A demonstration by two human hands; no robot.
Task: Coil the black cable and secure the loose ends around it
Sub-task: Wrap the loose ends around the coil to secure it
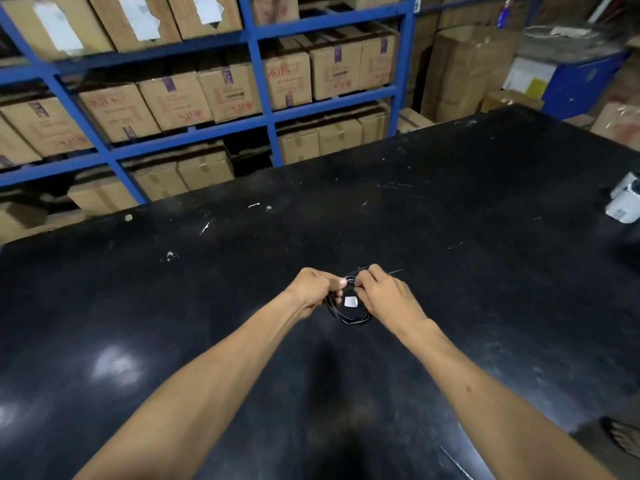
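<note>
Both bare forearms reach out over the black tabletop (450, 209). Left hand (313, 289) and right hand (382, 294) each pinch the coiled black cable (346, 318), fingers closed on its far side. Nothing blocks the coil. White objects (625, 199) sit at the right edge; blue shelving (258, 74) holds cardboard boxes (169, 98) beyond.

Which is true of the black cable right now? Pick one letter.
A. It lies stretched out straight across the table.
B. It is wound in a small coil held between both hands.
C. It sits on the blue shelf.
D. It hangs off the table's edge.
B: the black cable forms a small loop, gripped by the left hand and right hand over the black table.
</note>
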